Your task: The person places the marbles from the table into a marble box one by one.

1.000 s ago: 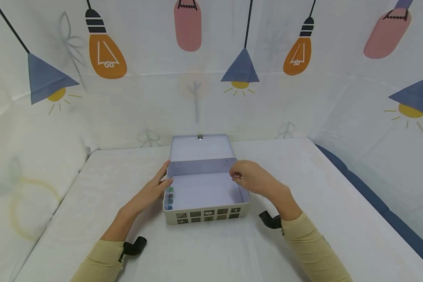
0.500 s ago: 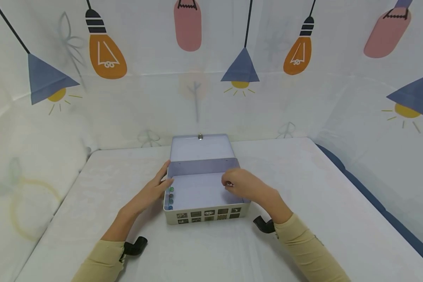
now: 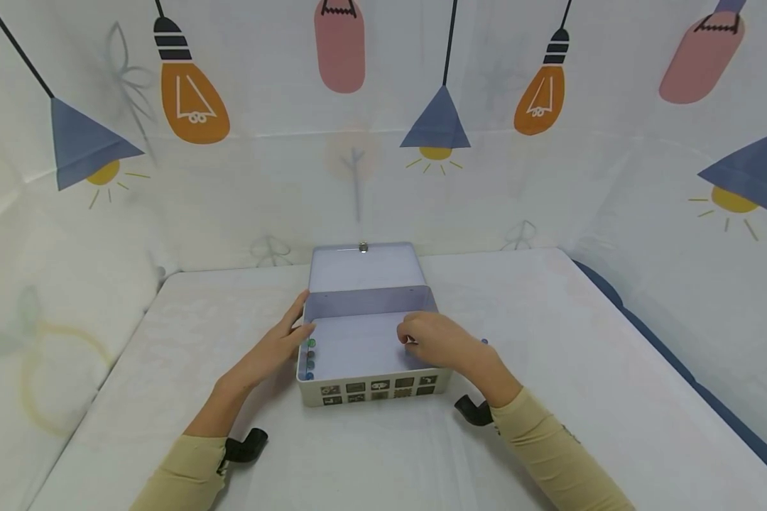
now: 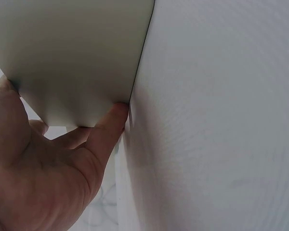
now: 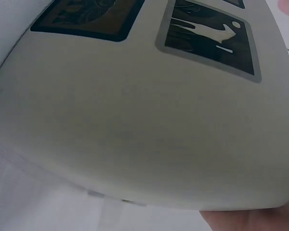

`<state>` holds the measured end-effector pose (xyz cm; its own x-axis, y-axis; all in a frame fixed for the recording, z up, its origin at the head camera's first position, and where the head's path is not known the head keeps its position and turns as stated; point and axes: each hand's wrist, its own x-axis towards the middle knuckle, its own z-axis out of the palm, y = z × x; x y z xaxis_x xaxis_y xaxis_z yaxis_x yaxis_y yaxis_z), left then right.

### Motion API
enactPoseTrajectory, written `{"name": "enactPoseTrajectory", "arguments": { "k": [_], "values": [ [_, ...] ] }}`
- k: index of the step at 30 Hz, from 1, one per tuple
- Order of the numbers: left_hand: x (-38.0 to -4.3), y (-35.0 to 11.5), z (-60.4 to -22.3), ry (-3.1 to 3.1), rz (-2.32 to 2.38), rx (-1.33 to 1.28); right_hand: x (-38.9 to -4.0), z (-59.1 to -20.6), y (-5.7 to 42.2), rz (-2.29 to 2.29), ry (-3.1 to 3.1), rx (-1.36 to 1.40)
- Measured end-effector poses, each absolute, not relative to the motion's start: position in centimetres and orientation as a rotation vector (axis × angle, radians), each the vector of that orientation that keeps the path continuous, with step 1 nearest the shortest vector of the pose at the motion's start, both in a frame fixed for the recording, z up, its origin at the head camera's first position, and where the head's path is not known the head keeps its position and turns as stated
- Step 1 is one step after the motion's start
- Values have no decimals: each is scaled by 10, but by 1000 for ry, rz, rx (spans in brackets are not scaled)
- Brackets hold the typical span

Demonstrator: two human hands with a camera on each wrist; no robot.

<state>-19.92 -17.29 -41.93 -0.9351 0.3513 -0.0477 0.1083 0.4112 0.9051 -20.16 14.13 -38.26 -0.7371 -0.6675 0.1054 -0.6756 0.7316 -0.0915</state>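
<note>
A pale metal box (image 3: 332,397) with dark square pictures on its front stands with its lid (image 3: 364,266) raised at the back. Inside, against the left wall, several small glass marbles (image 3: 311,355), green, dark and blue, lie in a row. My left hand (image 3: 284,337) grips the left wall, thumb over the rim and fingers outside; in the left wrist view these fingers (image 4: 106,134) touch the box's side. My right hand (image 3: 437,341) is low inside the box with its fingertips pinched together, a faint bluish marble (image 3: 407,351) showing under them, mostly hidden.
A small blue ball (image 3: 484,341) shows just past the right wrist, outside the box. The white-covered table (image 3: 371,461) ends at a printed cloth wall (image 3: 383,191) behind the lid. The box's front (image 5: 144,120) fills most of the right wrist view.
My right hand has moved from above the right wall leftward and down into the box. A blue ball has come into sight by the right wrist. The left hand and box stay still.
</note>
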Motion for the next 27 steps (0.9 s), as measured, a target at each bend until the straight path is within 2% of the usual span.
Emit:
{"name": "enactPoseTrajectory", "arguments": {
  "k": [27],
  "values": [
    [-199,-173,-418,2452,1513,423,-204,-352,171,400,-2821,1000]
  ]
}}
